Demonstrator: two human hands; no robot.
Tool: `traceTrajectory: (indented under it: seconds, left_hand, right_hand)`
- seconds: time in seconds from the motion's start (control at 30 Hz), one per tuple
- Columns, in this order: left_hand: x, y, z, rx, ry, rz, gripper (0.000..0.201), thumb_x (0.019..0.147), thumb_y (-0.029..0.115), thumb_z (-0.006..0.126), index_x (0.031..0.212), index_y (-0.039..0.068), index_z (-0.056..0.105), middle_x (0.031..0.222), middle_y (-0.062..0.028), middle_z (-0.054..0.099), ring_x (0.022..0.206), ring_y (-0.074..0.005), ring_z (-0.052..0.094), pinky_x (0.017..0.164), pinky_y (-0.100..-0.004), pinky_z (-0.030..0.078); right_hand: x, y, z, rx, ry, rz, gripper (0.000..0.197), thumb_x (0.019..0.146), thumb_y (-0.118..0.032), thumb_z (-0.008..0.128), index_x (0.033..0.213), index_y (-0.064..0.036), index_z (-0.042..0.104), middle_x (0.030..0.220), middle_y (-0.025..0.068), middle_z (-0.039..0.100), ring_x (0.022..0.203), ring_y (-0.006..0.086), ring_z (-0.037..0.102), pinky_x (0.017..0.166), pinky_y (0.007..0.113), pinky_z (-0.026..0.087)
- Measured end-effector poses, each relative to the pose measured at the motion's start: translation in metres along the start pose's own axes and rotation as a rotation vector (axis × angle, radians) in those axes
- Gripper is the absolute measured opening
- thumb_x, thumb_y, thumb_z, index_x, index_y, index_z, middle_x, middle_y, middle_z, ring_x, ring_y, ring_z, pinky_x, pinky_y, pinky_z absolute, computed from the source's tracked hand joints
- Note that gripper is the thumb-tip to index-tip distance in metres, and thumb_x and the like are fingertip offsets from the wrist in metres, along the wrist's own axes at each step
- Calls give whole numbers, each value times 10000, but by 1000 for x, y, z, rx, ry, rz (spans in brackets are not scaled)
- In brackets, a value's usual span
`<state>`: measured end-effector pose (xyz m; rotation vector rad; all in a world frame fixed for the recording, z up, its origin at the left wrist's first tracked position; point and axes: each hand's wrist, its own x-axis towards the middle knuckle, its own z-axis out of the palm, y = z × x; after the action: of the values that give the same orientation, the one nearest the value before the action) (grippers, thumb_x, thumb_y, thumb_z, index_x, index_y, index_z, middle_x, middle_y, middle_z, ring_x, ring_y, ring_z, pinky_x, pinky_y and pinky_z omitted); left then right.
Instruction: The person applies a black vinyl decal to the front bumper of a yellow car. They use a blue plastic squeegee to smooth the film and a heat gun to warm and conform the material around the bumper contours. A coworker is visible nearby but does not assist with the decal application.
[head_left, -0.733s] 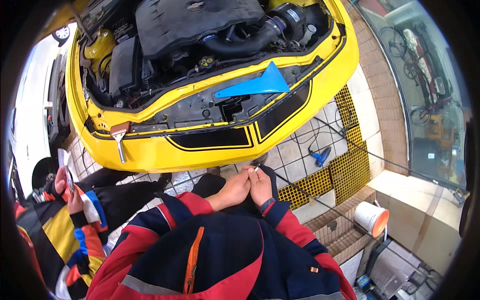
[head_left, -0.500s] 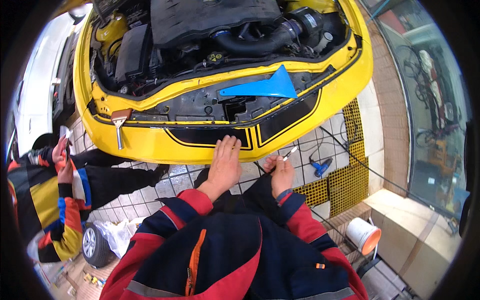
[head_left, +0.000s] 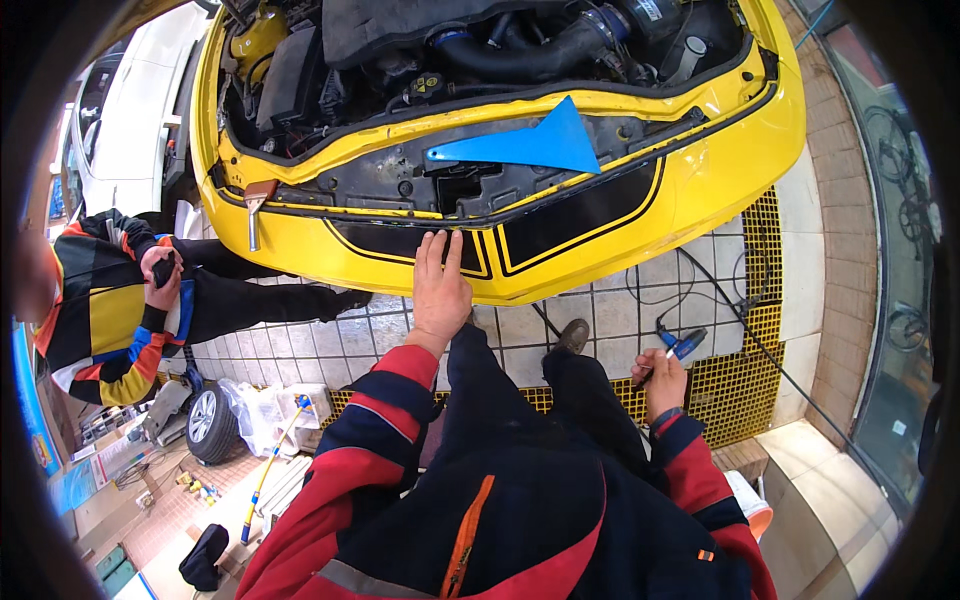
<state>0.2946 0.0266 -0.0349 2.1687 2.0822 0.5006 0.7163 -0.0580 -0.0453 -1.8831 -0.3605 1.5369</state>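
My left hand [head_left: 441,295] lies with its fingers stretched out on the front edge of a yellow car bumper [head_left: 560,278]. Its fingertips touch the black stripe decal [head_left: 385,238] beside the thin black outlines. Well off to the right, away from the car, my right hand [head_left: 662,388] is closed on a slim tool with a white tip [head_left: 671,352]; its exact kind is too small to make out. A blue triangular squeegee [head_left: 535,143] rests across the open engine bay. Left on the bumper lies a scraper [head_left: 257,205] with a brown head and metal handle.
A blue power tool [head_left: 688,343] with a cord lies on the tiled floor just beyond my right hand. Yellow floor grating [head_left: 735,400] and a black hose [head_left: 735,305] run at the right. Another person [head_left: 125,300] stands at the left, near a wheel [head_left: 211,425].
My right hand has moved right, away from the bumper, with the slim tool. My left hand stays on the decal. The view has shifted, and the other person's hands have come together.
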Motion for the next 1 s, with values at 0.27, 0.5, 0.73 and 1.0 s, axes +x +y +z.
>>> traceTrajectory:
  seconds: [0.27, 0.5, 0.73, 1.0]
  left_hand:
    - [16, 11, -3, 106, -3, -20, 782, 822, -32, 651, 1589, 27, 512, 1567, -209, 504, 1444, -435, 462, 1225, -533, 394]
    - [2, -7, -28, -248, 86, -172, 709, 897, -74, 577, 1596, -22, 471, 1660, -246, 436, 1518, -457, 438, 1274, -471, 368]
    - [-2, -3, 1, 9, 14, -31, 727, 854, -43, 602, 1572, -46, 493, 1609, -244, 487, 1498, -465, 447, 1265, -496, 384]
    - [4, -1, 1, -48, 4, -64, 699, 857, -42, 612, 1546, -66, 503, 1557, -239, 511, 1390, -455, 499, 1199, -496, 433]
  right_hand:
    - [9, -2, -13, 10, -23, -44, 309, 1188, -265, 494, 1112, -23, 670, 951, 76, 727, 768, 178, 703, 709, 319, 582]
    - [-6, -3, 7, -21, -87, -84, 326, 1194, -267, 481, 1114, -13, 670, 952, 74, 728, 763, 168, 703, 709, 318, 585]
    - [-25, 4, 22, -52, -87, -67, 296, 1186, -280, 503, 1132, -33, 658, 960, 73, 717, 786, 184, 691, 744, 338, 597]
    - [-41, 4, 28, -49, -31, -81, 316, 1191, -257, 488, 1115, -3, 660, 936, 88, 727, 756, 181, 708, 697, 325, 582]
